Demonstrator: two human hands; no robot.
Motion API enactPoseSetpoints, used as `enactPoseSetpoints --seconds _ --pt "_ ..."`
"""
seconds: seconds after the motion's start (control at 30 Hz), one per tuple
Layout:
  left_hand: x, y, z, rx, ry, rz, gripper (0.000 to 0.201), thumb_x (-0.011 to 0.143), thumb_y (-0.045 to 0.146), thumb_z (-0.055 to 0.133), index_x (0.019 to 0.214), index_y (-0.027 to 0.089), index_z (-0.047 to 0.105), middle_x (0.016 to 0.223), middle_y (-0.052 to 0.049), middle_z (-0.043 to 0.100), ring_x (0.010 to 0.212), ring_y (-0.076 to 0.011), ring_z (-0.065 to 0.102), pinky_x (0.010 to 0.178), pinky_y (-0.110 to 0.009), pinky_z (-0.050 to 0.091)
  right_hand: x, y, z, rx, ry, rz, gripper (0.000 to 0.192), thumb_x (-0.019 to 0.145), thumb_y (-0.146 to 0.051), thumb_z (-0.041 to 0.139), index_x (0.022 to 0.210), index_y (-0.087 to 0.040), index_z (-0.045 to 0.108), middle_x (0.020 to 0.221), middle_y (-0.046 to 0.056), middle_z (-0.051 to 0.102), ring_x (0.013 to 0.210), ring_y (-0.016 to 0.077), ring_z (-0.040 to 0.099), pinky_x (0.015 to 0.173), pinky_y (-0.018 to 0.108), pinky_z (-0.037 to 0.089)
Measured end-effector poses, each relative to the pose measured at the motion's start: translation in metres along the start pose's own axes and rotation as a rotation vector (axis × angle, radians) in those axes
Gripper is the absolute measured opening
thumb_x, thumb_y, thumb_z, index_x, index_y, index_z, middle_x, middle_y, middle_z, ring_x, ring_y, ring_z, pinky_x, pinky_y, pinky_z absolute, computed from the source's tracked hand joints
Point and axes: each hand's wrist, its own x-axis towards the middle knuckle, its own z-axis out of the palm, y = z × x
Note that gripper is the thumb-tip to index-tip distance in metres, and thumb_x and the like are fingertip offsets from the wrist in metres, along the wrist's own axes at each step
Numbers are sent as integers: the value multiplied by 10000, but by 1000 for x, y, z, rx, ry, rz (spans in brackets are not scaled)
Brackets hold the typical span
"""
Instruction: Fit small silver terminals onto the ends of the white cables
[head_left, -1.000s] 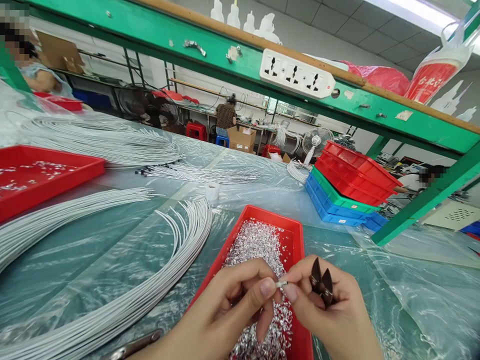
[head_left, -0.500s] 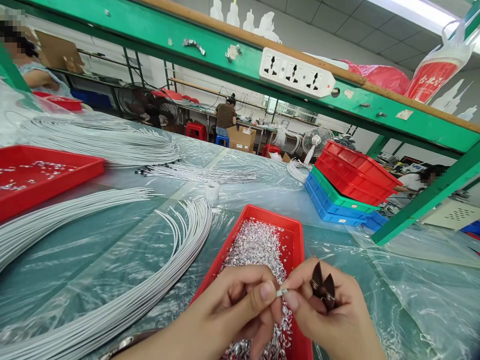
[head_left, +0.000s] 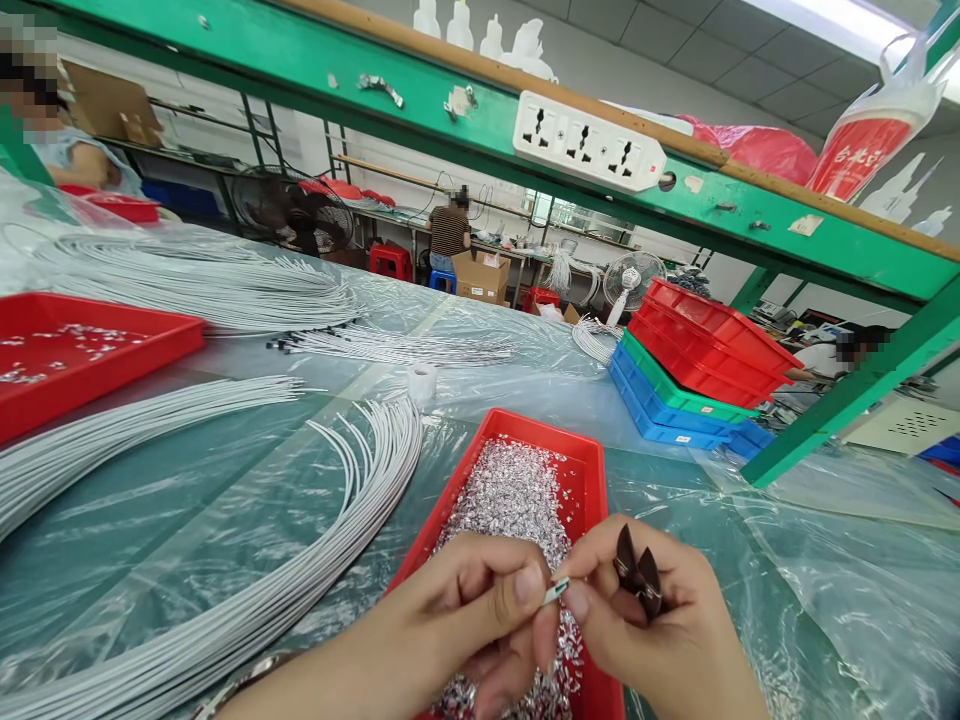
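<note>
My left hand (head_left: 465,615) and my right hand (head_left: 645,615) meet over a red tray (head_left: 592,470) heaped with small shiny metal pieces (head_left: 514,495). Between the thumbs and forefingers of both hands sits one small silvery piece (head_left: 556,590) on what looks like a thin white cable end. My right hand also carries small dark cutters (head_left: 636,578), their pointed jaws sticking up between the fingers. A bundle of white cables (head_left: 352,500) curves across the plastic-covered table just left of the tray.
More white cable bundles (head_left: 202,280) lie further left and behind. A second red tray (head_left: 82,350) stands at the left edge. Stacked red, green and blue bins (head_left: 690,375) stand at the right. A green shelf beam with a power strip (head_left: 589,145) runs overhead. Other people work in the background.
Both hands have sunk slightly lower and nearer to me, still pinching the small piece together. The cutters' jaws have tilted a little to the left.
</note>
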Motion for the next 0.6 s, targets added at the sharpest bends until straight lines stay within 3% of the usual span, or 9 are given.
enactPoseSetpoints --seconds 0.2,0.4,0.6 --pt "-2 5 -2 38 -1 -27 469 899 582 558 709 154 574 471 81 361 399 -61 268 382 -190 159 -1 5 -1 -49 3 -81 75 711 -176 542 701 -201 611 479 -103 305 428 87 200 430 235 193" --pt "-6 13 -4 72 -26 -91 449 848 588 629 778 145 628 545 53 458 439 -50 315 405 -182 182 -1 4 -4 -56 -71 -148 135 700 -131 553 647 -220 641 477 -93 312 406 78 199 375 199 207" --pt "-11 19 -6 153 -106 -202 420 866 552 622 773 146 678 536 44 444 447 -67 343 411 -194 217 -5 0 -9 -191 -127 -191 236 647 -56 558 647 -239 706 504 -56 508 448 96 459 423 175 358"
